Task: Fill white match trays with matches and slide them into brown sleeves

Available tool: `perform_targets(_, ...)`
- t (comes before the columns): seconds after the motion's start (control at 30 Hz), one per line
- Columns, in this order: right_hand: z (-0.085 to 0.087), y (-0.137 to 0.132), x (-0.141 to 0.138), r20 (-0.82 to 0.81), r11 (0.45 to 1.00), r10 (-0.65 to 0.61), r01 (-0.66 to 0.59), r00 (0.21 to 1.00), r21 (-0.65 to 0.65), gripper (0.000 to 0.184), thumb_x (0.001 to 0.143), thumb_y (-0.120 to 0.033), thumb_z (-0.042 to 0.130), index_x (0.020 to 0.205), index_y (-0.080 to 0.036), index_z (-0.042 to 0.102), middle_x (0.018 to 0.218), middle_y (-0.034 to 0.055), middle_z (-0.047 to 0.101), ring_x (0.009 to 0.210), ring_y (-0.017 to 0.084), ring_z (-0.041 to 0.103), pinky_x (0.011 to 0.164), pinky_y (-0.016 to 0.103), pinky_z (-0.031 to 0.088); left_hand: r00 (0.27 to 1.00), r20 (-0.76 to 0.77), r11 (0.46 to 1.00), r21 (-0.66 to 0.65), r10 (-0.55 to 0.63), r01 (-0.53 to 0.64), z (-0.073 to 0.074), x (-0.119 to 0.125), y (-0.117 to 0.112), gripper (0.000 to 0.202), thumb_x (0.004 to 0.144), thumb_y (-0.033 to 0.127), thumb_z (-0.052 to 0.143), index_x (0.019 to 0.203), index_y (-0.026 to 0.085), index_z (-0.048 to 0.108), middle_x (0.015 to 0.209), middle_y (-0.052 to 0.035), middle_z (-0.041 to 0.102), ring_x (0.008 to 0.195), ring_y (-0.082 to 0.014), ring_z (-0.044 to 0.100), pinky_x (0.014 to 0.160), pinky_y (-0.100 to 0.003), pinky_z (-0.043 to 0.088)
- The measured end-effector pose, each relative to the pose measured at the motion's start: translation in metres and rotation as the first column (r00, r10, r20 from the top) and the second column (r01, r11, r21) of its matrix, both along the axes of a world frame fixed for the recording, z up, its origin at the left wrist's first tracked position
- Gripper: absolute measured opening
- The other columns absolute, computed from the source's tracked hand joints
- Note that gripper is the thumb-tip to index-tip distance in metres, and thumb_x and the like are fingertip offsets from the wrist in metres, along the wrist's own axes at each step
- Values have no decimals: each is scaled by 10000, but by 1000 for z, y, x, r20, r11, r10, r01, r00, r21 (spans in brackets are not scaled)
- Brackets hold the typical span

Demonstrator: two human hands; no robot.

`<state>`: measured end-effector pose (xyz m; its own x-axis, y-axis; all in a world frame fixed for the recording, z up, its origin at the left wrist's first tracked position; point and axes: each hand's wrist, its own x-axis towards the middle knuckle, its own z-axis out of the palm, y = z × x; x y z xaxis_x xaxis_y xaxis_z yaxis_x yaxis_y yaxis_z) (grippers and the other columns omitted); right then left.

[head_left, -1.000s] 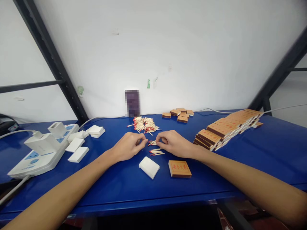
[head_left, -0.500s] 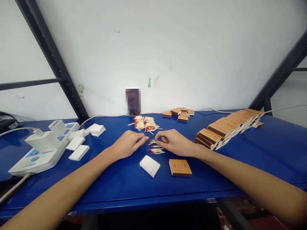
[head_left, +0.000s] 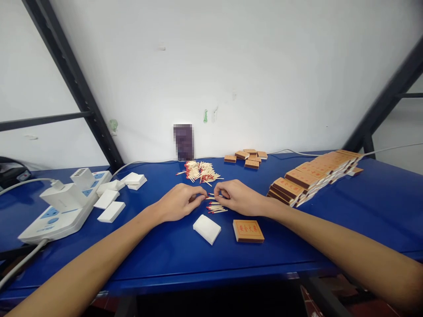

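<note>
My left hand [head_left: 180, 201] and my right hand [head_left: 238, 197] rest on the blue table [head_left: 165, 255], fingertips pinched close together over a small bunch of red-tipped matches [head_left: 215, 206]. Both hands have curled fingers touching those matches. Just in front of them lie a white inner tray [head_left: 206, 229] and a brown matchbox sleeve [head_left: 248, 231] with red print. A bigger heap of loose matches [head_left: 200, 171] lies behind the hands.
A long row of brown matchboxes [head_left: 313, 174] runs along the right. A small pile of boxes [head_left: 247, 158] sits at the back. Several white trays [head_left: 112, 198] and a white power strip with chargers [head_left: 62, 204] lie at the left. Black frame bars stand on both sides.
The hands have stayed over the small bunch of matches; the fingertips shifted slightly closer together. The view moved a little.
</note>
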<state>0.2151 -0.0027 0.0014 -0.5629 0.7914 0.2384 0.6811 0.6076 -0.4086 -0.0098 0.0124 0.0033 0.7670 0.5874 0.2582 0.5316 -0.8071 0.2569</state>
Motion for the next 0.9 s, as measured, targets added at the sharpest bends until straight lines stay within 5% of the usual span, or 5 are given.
perform_targets(0.2,0,0,1,-8,1000,-9,9,1000,-5,85,805,-171,541,789,-162,624,627,-26,512,552,88,400,547,222,267,998,-30,998,23,-56,57,-3,0,2,320,922,180,411,1170,202,614,1080,-45,695,927,-167,644,807,-273,461)
perform_targets(0.6,1,-1,-1,-22,999,16,-15,1000,51,106,828,-178,546,805,-151,646,645,-16,521,583,97,420,576,229,288,994,-100,998,42,-45,49,1,0,0,383,884,142,407,1202,208,609,953,-44,690,831,-165,630,756,-274,472)
perform_targets(0.9,4,-5,-1,-37,995,68,-65,997,77,150,853,-202,527,775,-163,649,576,-40,433,567,99,403,568,234,292,996,-86,999,32,-9,12,0,0,-1,385,886,143,407,1208,199,610,1075,-64,703,900,-190,658,793,-299,476)
